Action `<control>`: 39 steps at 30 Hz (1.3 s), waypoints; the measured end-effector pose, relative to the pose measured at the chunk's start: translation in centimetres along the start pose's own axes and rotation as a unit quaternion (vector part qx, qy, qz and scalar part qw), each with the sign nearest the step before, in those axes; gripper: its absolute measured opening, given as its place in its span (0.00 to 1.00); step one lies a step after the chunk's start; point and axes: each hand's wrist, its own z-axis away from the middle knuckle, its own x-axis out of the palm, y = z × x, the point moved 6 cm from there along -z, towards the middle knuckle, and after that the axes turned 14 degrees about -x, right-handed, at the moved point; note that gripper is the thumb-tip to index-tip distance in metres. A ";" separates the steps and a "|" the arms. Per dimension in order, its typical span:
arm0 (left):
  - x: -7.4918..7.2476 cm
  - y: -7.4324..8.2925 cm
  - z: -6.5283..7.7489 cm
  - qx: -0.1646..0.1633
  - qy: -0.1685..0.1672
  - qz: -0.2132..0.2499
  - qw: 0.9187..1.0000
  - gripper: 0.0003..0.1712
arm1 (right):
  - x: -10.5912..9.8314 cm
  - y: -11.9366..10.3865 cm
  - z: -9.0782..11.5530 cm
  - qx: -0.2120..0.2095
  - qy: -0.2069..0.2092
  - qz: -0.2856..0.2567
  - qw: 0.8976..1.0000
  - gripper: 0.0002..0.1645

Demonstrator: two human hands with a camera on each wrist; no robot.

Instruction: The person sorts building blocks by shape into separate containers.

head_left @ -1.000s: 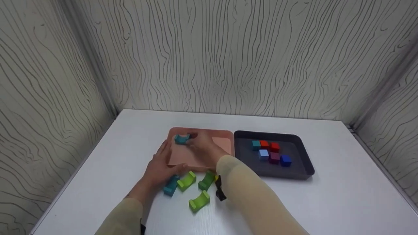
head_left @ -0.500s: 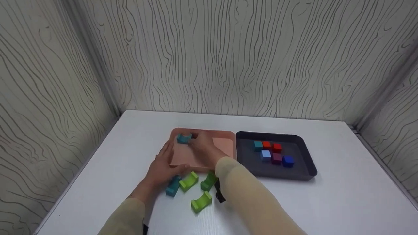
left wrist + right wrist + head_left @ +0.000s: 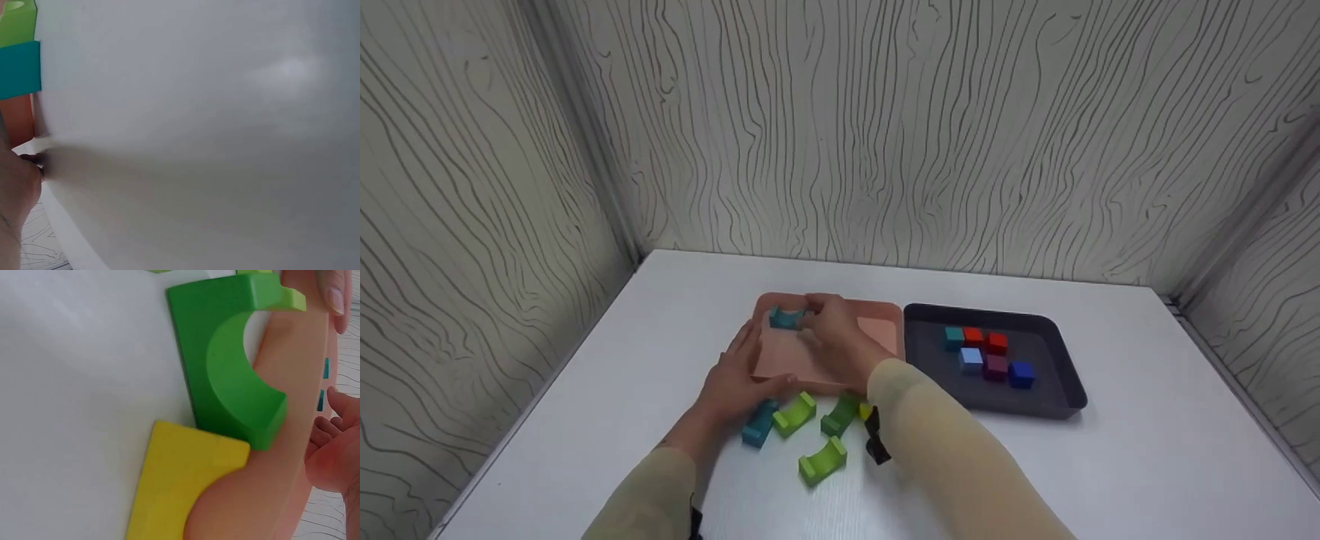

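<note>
In the head view my right hand [image 3: 836, 330] is over the pink tray [image 3: 877, 328], its fingertips right at the end of a teal arch block [image 3: 786, 319] that lies inside by the back left corner. In the right wrist view thumb and fingers stand apart, with the teal pieces beyond them. My left hand [image 3: 731, 382] rests along the tray's left side with fingers straight and thumb on the front rim. Close below that thumb lies a second teal arch block [image 3: 760, 424]. Beside it are two lime arch blocks [image 3: 795, 415], a green arch block [image 3: 197, 354] and a yellow block [image 3: 174, 478].
A dark tray [image 3: 922, 382] adjoins the pink one on its right. It holds several cubes, among them a teal cube [image 3: 954, 338], a light blue cube [image 3: 970, 361] and a dark blue cube [image 3: 1021, 374]. Wood-patterned panels [image 3: 840, 135] enclose the white table [image 3: 1147, 420].
My right hand has drawn slightly right, away from the teal arch block in the pink tray, and its fingertips have loosened. My left hand keeps its place. The head view has shifted a little.
</note>
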 end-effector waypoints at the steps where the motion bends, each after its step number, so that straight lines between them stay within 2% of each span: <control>1: 0.0 0.0 0.0 -0.001 0.000 -0.002 1.000 0.70 | -0.1 -0.1 0.4 0.017 0.004 -0.030 0.999 0.29; 2: 0.0 0.0 0.0 0.000 -0.001 -0.002 1.000 0.70 | -0.2 -0.4 0.8 0.025 0.006 -0.047 0.999 0.29; 3: 0.0 0.0 0.0 0.000 -0.002 -0.004 1.000 0.70 | -0.4 -0.8 1.1 0.020 0.002 -0.035 0.999 0.29; 4: 0.0 0.0 0.0 -0.001 -0.003 -0.006 1.000 0.70 | -0.7 -1.1 1.2 0.015 -0.003 -0.012 1.000 0.28; 6: 0.0 0.0 0.0 0.001 -0.004 -0.009 1.000 0.70 | -1.1 -2.2 0.9 -0.033 -0.021 0.078 0.996 0.29; 7: 0.0 0.0 -0.1 0.002 -0.004 -0.008 1.000 0.70 | -1.3 -2.8 0.7 -0.063 -0.028 0.129 0.989 0.30; 9: -0.1 0.0 -0.1 0.003 -0.004 -0.007 1.000 0.70 | -1.6 -4.1 0.3 -0.131 -0.036 0.227 0.964 0.32; 10: 0.0 0.0 -0.2 0.003 -0.004 -0.003 1.000 0.70 | -1.8 -4.6 0.2 -0.156 -0.038 0.258 0.953 0.33; 11: -0.1 0.1 -0.2 0.004 -0.004 0.001 1.000 0.70 | -2.0 -5.1 0.2 -0.177 -0.039 0.270 0.946 0.33; 15: 0.0 0.2 -0.3 0.003 -0.007 0.013 1.000 0.70 | -2.9 -5.9 1.2 -0.184 -0.048 0.262 0.946 0.33; 19: 0.2 0.1 -0.4 0.003 -0.009 0.010 1.000 0.71 | -4.1 -6.4 2.5 -0.179 -0.037 0.292 0.939 0.32; 21: 0.2 0.1 -0.3 0.002 -0.007 0.008 1.000 0.71 | -4.5 -6.6 3.1 -0.182 -0.034 0.291 0.939 0.33; 27: 0.2 0.2 0.0 -0.005 -0.002 -0.002 1.000 0.71 | -5.6 -6.7 5.2 -0.186 -0.039 0.223 0.956 0.33; 36: 0.3 0.1 -0.1 -0.010 -0.009 -0.015 1.000 0.72 | -8.4 -5.8 8.1 -0.180 -0.017 0.193 0.964 0.35; 39: 0.4 0.0 0.0 -0.011 -0.010 -0.015 1.000 0.72 | -9.2 -5.5 9.2 -0.191 -0.015 0.180 0.965 0.35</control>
